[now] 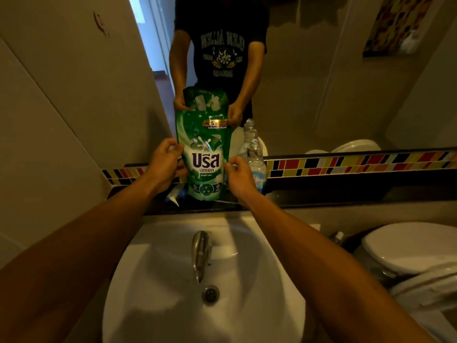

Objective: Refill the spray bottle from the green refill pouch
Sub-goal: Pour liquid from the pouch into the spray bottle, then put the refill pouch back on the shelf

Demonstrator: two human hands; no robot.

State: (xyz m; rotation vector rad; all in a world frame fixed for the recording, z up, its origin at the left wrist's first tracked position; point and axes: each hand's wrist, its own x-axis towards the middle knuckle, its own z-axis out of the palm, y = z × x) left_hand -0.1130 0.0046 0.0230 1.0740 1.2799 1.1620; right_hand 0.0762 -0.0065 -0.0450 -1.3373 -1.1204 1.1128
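The pouch [204,167] is held upright above the sink [158,263] by 2 hands, left [165,162] and right [238,175], pinched closed on its edges. The bottle [256,164], uncapped behind the sink, looks unfilled; pouring remains.

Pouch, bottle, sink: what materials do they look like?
Green refill pouch: glossy flexible plastic film, judging by its creases and sheen. Spray bottle: clear plastic, probably; the tiles show through it, and its spray head is off. Sink: white glazed ceramic by its smooth shine. Tap: brushed metal.
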